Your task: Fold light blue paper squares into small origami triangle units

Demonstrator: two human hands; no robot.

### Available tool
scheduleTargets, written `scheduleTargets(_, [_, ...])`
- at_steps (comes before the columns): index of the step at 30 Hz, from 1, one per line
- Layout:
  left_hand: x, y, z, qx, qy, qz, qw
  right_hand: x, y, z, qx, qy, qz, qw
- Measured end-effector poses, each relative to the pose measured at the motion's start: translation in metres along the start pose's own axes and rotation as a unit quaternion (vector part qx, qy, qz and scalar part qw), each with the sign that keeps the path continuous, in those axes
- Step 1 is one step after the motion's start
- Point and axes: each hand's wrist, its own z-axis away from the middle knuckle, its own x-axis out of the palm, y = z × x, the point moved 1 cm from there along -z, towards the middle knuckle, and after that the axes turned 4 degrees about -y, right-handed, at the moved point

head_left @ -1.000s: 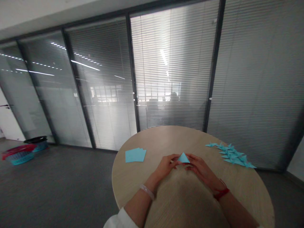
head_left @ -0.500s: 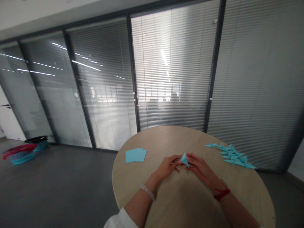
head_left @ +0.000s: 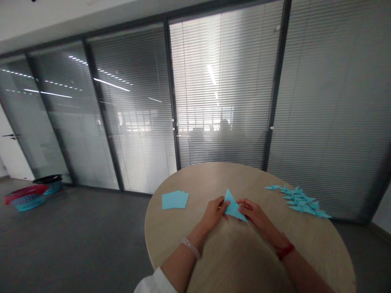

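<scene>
A light blue paper triangle [head_left: 233,206] lies between my two hands over the round wooden table [head_left: 214,179]. My left hand [head_left: 215,211] pinches its left edge, fingers closed on the paper. The right side of the triangle is held by my right hand [head_left: 253,213], fingers pressed on it. A pale bracelet sits on my left wrist, a red band on my right.
A small stack of flat blue paper squares [head_left: 174,199] lies on the table to the left. Several folded blue paper pieces [head_left: 297,200] are heaped at the table's right edge. Glass walls with blinds stand behind. Red and teal baskets [head_left: 26,197] sit on the floor far left.
The small folded paper has been opened out into a larger triangle, now lying lower and flatter between my hands. Both hands stayed in about the same place.
</scene>
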Motion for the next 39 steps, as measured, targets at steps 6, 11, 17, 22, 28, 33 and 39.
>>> scheduleTargets(6, [0.008, -0.007, -0.001, 0.005, -0.049, -0.012, 0.999, -0.008, 0.010, -0.008, -0.002, 0.023, 0.059, 0.998])
scheduleTargets(11, [0.005, -0.007, -0.002, 0.004, -0.042, -0.069, 0.997, -0.008, 0.011, -0.010, -0.010, 0.038, 0.134, 0.990])
scheduleTargets(17, [0.002, -0.001, -0.001, 0.016, -0.019, -0.107, 0.994, -0.008, 0.007, -0.008, -0.020, 0.067, 0.175, 0.982])
scheduleTargets(22, [0.001, 0.000, -0.001, 0.017, -0.019, -0.107, 0.994, -0.006, 0.002, -0.004, -0.043, 0.067, 0.179, 0.981])
scheduleTargets(28, [0.000, -0.002, -0.001, 0.009, -0.017, -0.093, 0.995, -0.003, -0.004, -0.002, -0.044, 0.060, 0.172, 0.982])
scheduleTargets(33, [0.000, -0.005, -0.002, -0.001, -0.017, -0.092, 0.996, -0.002, -0.006, -0.003, -0.039, 0.045, 0.147, 0.987])
scheduleTargets(39, [0.001, -0.002, -0.001, 0.002, -0.026, -0.083, 0.996, -0.003, -0.003, -0.002, -0.036, 0.036, 0.144, 0.988])
